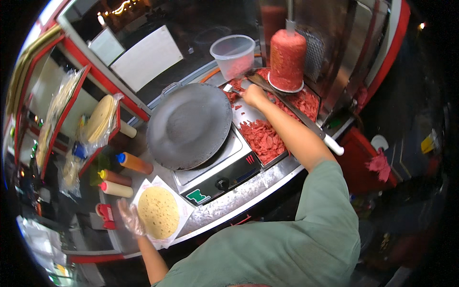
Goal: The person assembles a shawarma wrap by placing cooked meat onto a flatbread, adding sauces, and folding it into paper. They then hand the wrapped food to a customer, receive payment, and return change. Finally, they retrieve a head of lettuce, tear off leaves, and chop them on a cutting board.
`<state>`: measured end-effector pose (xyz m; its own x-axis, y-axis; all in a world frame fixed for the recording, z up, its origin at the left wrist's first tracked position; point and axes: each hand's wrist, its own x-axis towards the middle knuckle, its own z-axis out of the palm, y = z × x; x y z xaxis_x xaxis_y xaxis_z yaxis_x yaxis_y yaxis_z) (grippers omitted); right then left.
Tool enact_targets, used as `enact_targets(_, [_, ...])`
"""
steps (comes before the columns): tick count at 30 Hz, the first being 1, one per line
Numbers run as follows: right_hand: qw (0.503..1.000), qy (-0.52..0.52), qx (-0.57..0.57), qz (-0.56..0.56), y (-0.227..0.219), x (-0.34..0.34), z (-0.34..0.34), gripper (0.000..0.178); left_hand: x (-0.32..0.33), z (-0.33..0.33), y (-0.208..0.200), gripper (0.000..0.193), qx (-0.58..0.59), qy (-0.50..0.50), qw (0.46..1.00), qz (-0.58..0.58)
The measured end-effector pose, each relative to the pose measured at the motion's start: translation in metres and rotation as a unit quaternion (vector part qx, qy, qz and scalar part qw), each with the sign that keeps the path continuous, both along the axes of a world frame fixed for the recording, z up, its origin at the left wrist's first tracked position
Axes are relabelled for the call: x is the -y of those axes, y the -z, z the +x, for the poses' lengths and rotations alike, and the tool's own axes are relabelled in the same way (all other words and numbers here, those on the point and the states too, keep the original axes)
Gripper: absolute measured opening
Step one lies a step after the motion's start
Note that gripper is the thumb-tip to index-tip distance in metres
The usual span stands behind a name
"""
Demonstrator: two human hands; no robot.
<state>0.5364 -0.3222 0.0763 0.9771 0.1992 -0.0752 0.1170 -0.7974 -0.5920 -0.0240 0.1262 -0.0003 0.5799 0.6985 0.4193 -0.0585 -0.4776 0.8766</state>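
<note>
My left hand (pixel 131 219), in a clear plastic glove, is held open beside a round flatbread (pixel 158 212) that lies on white paper (pixel 187 211). My right hand (pixel 255 96) is closed at the back of the meat tray, around what looks like a metal utensil (pixel 236 90) with a pale end; my fingers hide most of it. Shaved red meat (pixel 264 140) is heaped in the tray below my right forearm. A long knife with a white handle (pixel 333 144) rests across the tray. Behind it rises a cone of red meat (pixel 288 56) on a vertical spit.
A dark round griddle (pixel 189 125) sits on a burner (pixel 221 171) between my hands. Several squeeze bottles (pixel 135 163) lie left of it. Stacked flatbreads (pixel 101 118) fill a red-edged shelf at left. A clear plastic tub (pixel 233 56) stands by the spit.
</note>
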Motion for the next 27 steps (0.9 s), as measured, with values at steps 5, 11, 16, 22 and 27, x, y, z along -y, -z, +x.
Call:
enact_targets(5, [0.987, -0.003, 0.160, 0.002, -0.053, 0.033, -0.034, 0.039, 0.024, -0.095, 0.029, 0.069, 0.086, -0.101, 0.981, -0.141])
enact_targets(11, [0.966, -0.125, 0.212, 0.075, -0.145, 0.022, -0.119, 0.042, 0.004, -0.113, 0.036, 0.084, -0.089, -0.101, 0.990, 0.044])
enact_targets(16, [0.963, -0.247, 0.035, 0.100, -0.170, -0.062, -0.253, 0.034, -0.002, -0.092, 0.029, 0.101, -0.221, 0.037, 0.962, 0.159])
enact_targets(22, [0.926, -0.353, -0.122, 0.053, -0.038, -0.203, -0.422, 0.033, -0.003, -0.091, 0.016, 0.111, -0.322, 0.089, 0.925, 0.182])
enact_targets(27, [0.932, -0.249, -0.261, 0.035, 0.045, -0.188, -0.448, 0.030, -0.015, -0.098, 0.026, 0.091, -0.302, 0.114, 0.932, 0.166])
